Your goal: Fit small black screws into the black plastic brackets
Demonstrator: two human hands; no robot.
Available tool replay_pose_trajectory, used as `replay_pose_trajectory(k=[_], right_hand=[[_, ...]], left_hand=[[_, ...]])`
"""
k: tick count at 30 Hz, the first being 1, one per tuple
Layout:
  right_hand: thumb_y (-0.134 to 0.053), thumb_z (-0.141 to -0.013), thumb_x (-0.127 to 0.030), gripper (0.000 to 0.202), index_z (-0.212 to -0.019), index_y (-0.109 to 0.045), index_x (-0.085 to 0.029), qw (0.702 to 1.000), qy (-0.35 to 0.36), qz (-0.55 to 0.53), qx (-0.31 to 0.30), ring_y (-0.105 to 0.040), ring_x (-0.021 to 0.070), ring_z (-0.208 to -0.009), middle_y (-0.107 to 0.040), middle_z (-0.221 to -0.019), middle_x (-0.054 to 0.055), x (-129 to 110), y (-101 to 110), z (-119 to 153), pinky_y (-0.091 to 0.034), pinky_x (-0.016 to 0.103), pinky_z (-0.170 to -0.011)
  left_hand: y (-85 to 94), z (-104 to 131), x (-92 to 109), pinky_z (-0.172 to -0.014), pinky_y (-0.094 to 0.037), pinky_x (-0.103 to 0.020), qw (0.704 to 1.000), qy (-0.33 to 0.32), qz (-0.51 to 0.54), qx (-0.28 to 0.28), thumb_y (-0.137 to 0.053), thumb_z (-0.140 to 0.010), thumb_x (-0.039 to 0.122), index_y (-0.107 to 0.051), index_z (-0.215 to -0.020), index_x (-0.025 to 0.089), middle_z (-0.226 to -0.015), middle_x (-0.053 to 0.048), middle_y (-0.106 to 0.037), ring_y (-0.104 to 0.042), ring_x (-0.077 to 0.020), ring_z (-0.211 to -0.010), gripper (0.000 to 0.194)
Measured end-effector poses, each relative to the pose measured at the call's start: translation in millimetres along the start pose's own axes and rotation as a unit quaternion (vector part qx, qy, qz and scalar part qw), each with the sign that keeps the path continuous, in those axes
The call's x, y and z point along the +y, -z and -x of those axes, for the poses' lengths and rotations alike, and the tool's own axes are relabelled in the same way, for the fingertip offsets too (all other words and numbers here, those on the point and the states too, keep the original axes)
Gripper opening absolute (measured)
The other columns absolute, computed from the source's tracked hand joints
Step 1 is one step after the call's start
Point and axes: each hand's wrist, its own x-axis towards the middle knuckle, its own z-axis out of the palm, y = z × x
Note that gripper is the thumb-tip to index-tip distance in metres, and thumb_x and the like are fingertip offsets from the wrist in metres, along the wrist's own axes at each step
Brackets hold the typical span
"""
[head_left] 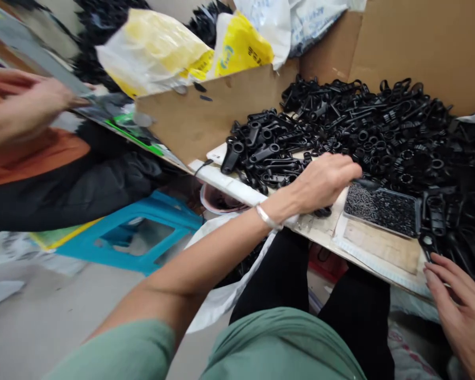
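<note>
My left hand (pixel 326 179), with a bracelet at the wrist, reaches over the table's front edge. Its fingers are closed round a black part (pixel 366 183) at the upper left corner of a clear tray of small dark pieces (pixel 382 208). In front of the tray lies a worn, tan rectangular pad (pixel 382 244). My right hand (pixel 457 306) is at the lower right, its fingertips close to a black part with a pale round spot (pixel 428 241). Whether they grip it is hard to tell. Behind both hands spreads a large heap of black plastic parts (pixel 364 126).
Cardboard walls (pixel 206 111) border the table, with yellow and white bags (pixel 158 45) behind. At the left are another person's hands (pixel 31 100) and a blue stool (pixel 130 235). A bucket (pixel 217 199) stands below the table's edge.
</note>
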Motion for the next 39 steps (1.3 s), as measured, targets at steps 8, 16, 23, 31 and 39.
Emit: replay_pose_trajectory(k=[8,16,23,31,39], right_hand=[[-0.053,-0.095,-0.041,0.028,-0.103,-0.073,-0.022,0.999,0.002,0.016,-0.051,-0.071,0.0225,-0.091,-0.074,-0.105,0.006,-17,-4,-58,-0.055,0.035,-0.087],[-0.051,-0.094,-0.036,0.03,-0.111,-0.073,-0.023,0.955,0.024,0.204,-0.213,-0.069,0.0293,-0.094,-0.073,-0.112,0.008,-23,-36,-116,-0.05,0.038,-0.073],[-0.052,-0.094,-0.035,0.027,-0.109,-0.072,-0.027,0.92,0.009,0.261,-0.293,-0.068,0.0297,-0.089,-0.073,-0.106,0.007,-35,-56,-136,-0.041,0.035,-0.063],[-0.051,-0.092,-0.031,0.019,-0.096,-0.07,-0.026,0.932,-0.006,0.226,-0.283,-0.065,0.0261,-0.085,-0.072,-0.102,0.005,-33,-56,-134,-0.032,0.033,-0.058],[-0.059,-0.086,-0.027,0.012,-0.086,-0.07,-0.022,0.987,-0.003,0.072,-0.145,-0.063,0.0215,-0.072,-0.072,-0.083,0.005,-24,-42,-119,-0.041,0.033,-0.066]], left_hand=[[-53.8,67,75,-0.081,-0.046,-0.034,0.994,-0.093,-0.009,-0.056,-0.038,-0.101,0.013,-0.064,-0.095,0.019,-0.109,-0.009,-0.068,-0.06,-0.0197,-0.095,0.028],[-62.2,68,71,-0.086,-0.044,-0.034,0.996,-0.051,0.025,-0.066,-0.035,-0.103,0.016,-0.063,-0.098,0.015,-0.11,-0.007,-0.068,-0.06,-0.0193,-0.098,0.029],[-55.5,60,62,-0.087,-0.042,-0.032,0.993,-0.015,0.116,-0.031,-0.04,-0.104,0.034,-0.066,-0.101,0.016,-0.105,-0.005,-0.07,-0.059,-0.0187,-0.099,0.031],[-56.5,4,41,-0.073,-0.034,-0.032,0.991,0.055,0.063,-0.105,-0.043,-0.098,0.011,-0.066,-0.085,0.017,-0.084,-0.004,-0.067,-0.055,-0.0199,-0.09,0.027],[-81.1,-21,36,-0.078,-0.031,-0.035,0.993,0.027,0.024,-0.116,-0.042,-0.096,0.004,-0.066,-0.079,0.016,-0.076,-0.004,-0.063,-0.056,-0.0203,-0.091,0.032]])
